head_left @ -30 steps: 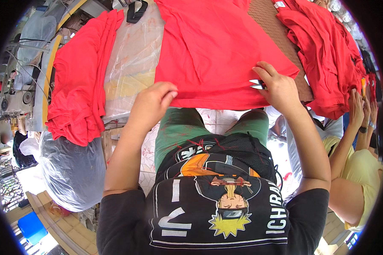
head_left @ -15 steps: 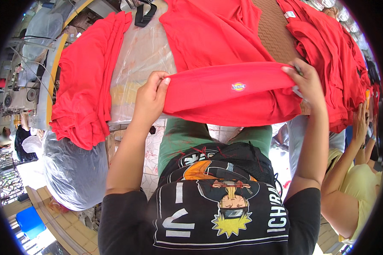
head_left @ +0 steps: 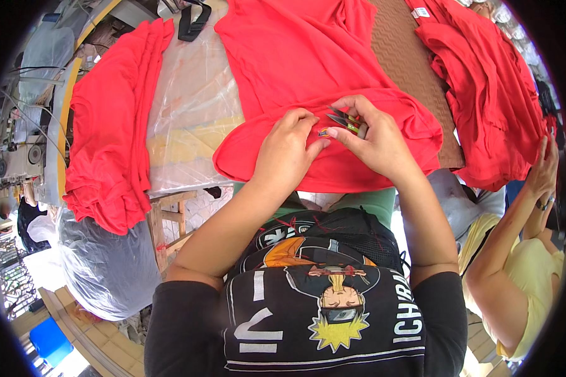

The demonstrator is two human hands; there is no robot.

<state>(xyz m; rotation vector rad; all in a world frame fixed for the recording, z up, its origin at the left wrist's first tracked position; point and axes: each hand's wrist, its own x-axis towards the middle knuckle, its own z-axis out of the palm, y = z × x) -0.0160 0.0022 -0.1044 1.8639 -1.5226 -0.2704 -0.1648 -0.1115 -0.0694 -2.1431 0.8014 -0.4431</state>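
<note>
A red garment (head_left: 295, 56) lies spread over the table in front of me, its near hem hanging toward my lap. My left hand (head_left: 286, 149) is closed on the cloth, thumb and fingers pinching beside a small embroidered patch (head_left: 324, 132). From the other side, my right hand (head_left: 380, 141) holds thread snips (head_left: 348, 120) with yellow-green handles, their dark blades pointing left just above the patch. The right thumb presses close to the patch and partly covers it. Whether the blades touch any thread is too small to tell.
Piles of red garments lie on the left (head_left: 116, 119) and right (head_left: 484, 94). Clear plastic (head_left: 192, 94) covers the table's left part; brown textured board (head_left: 399, 56) shows on the right. A black buckle strap (head_left: 194, 24) lies at the back. Another person's hands (head_left: 543, 168) are at far right.
Both hands have come inward from the hem's two ends to the patch. The stretched hem has been lowered onto the table edge, and the snips now point at the patch.
</note>
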